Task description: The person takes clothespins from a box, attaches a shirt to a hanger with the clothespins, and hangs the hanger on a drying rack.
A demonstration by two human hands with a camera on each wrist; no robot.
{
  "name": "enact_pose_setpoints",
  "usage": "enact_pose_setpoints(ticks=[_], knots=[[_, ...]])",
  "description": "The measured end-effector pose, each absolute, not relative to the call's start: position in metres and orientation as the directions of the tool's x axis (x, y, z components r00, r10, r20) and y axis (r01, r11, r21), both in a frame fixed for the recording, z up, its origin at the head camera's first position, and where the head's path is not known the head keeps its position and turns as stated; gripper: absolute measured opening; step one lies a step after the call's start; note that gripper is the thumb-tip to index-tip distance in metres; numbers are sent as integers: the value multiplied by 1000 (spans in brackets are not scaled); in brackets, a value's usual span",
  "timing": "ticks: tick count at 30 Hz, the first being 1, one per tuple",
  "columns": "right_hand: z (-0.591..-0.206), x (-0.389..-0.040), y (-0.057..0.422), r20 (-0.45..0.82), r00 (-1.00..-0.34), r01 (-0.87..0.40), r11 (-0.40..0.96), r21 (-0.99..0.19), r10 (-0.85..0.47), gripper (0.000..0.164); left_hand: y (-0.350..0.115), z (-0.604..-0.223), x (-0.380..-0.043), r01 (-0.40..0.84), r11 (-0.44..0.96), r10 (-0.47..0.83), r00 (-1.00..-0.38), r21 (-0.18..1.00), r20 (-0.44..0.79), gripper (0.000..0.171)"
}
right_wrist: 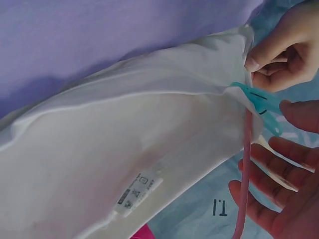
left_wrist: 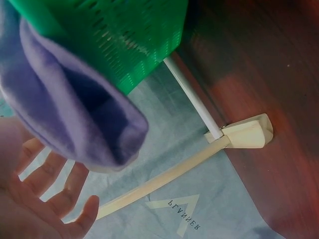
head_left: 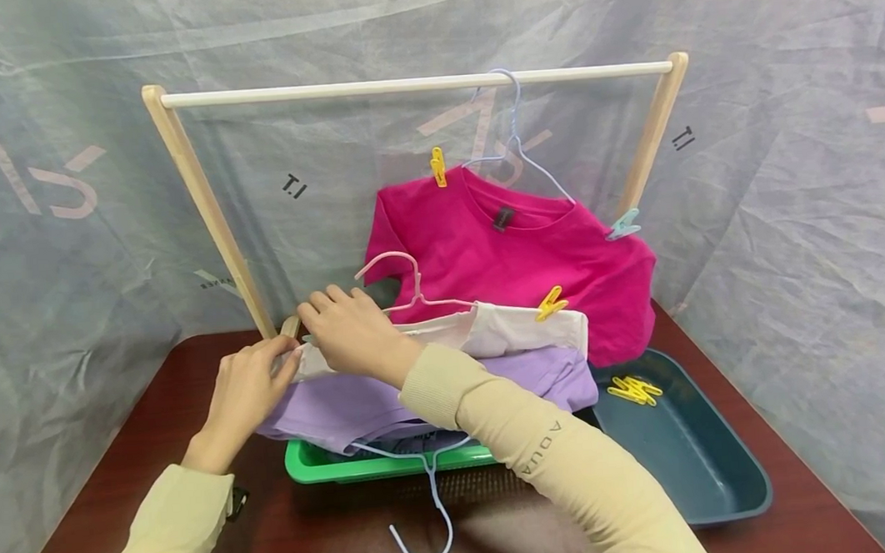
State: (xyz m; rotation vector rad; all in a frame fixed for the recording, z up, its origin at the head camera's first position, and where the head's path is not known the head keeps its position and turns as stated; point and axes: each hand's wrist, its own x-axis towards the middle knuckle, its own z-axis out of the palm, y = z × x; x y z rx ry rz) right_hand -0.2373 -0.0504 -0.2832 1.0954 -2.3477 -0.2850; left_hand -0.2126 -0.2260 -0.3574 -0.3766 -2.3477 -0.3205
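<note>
A white garment [head_left: 528, 326] hangs along a pink hanger [head_left: 416, 286], its opening spread and a label [right_wrist: 138, 193] showing inside. My left hand [head_left: 249, 387] pinches the garment's left corner between thumb and fingers. At that same corner my right hand [right_wrist: 284, 184] has thumb and forefinger at the two handles of a teal clothespin [right_wrist: 259, 102], whose tips are on the cloth beside the hanger's end. A yellow clothespin [head_left: 551, 303] grips the garment's right side. Purple cloth [head_left: 322, 408] lies below, over a green basket [head_left: 362, 469].
Behind, a rack with a white rail [head_left: 328, 90] carries a magenta T-shirt [head_left: 471, 242] on a blue hanger [head_left: 514, 114], with clothespins on its shoulders. A dark tray [head_left: 692, 447] holds several yellow clothespins [head_left: 634, 390]. Another blue hanger [head_left: 436, 511] sticks out over the basket's front.
</note>
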Motion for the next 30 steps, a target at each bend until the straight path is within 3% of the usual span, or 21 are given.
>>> enact_pose_setpoints(ticks=[16,25,30], knots=[[-279,-219,-23,482,-431,-636,636,438,-763,18,-227,-358,-213,338,930,143,-698,147,701,9],[-278,-214,17,576,-354,-710,613,346,-736,21,-226,-359,-213,327,930,127,-714,167,688,11],[-278,-213,42,581,-365,-721,615,318,-728,22,-226,-359,-213,326,930,125,-718,173,684,12]])
